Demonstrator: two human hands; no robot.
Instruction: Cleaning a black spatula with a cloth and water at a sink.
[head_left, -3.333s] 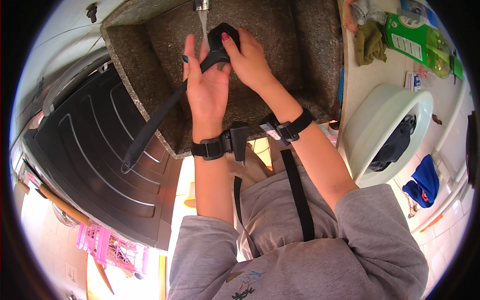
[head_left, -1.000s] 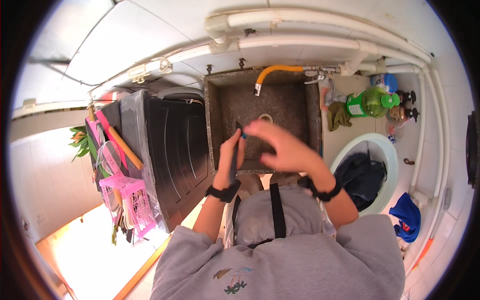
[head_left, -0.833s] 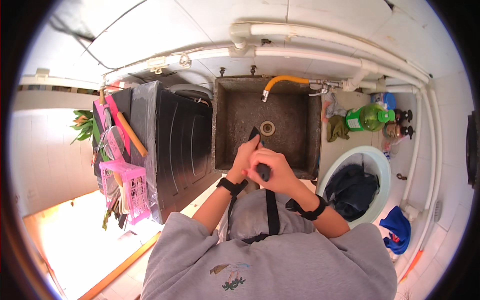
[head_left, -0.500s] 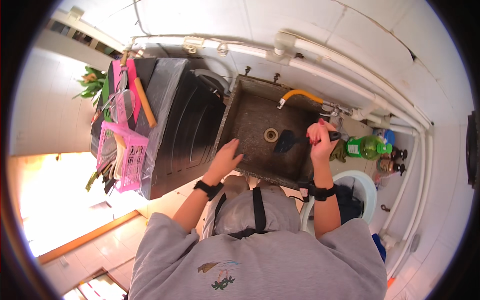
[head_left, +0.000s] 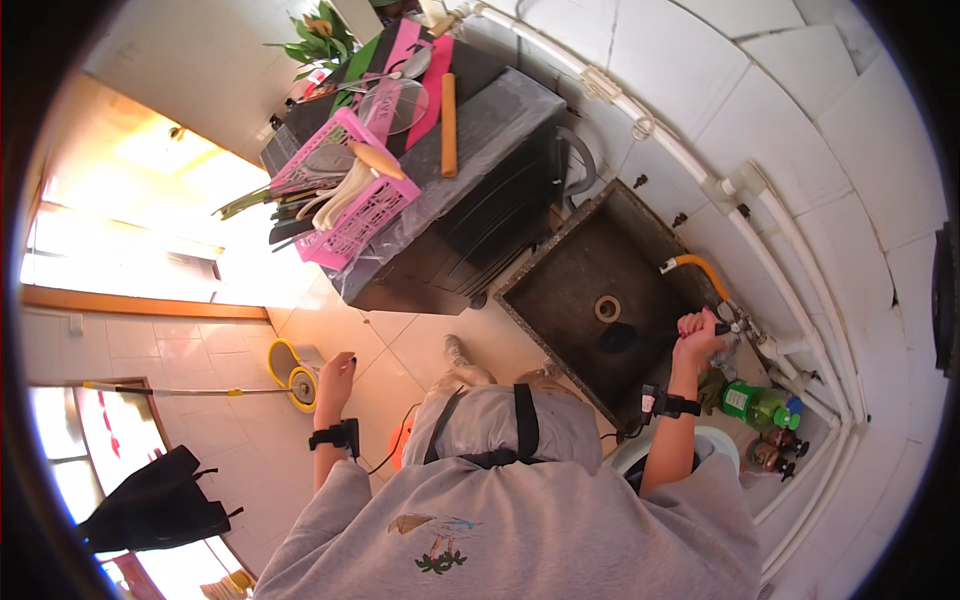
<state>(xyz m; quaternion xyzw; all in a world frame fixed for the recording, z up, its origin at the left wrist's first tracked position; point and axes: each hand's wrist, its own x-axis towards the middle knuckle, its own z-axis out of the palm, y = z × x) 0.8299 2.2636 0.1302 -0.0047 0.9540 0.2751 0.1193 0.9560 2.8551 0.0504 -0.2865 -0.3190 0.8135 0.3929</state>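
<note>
My right hand (head_left: 697,338) is closed around the handle of a black spatula (head_left: 617,338), whose dark blade hangs over the stone sink (head_left: 570,285) beside the drain. Just past that hand are the tap (head_left: 742,326) and its short orange hose (head_left: 700,268). Out to the left, over the tiled floor, my left hand (head_left: 336,384) holds nothing; its fingers look loosely bent and apart from any object. A yellow-and-white mop bucket (head_left: 283,356) stands nearest to it, with a long mop handle (head_left: 190,390) reaching left.
Left of the sink stands a dark plastic-covered appliance (head_left: 440,245). On it are a pink basket (head_left: 345,235) of utensils and a wooden rolling pin (head_left: 448,125). A green bottle (head_left: 765,405) stands right of the sink, near a pale tub (head_left: 725,440) by my right forearm. Pipes run along the wall.
My view has turned left, so the sink now appears farther right. The left hand has moved from the sink's edge out to the left. My right hand still grips the spatula over the sink.
</note>
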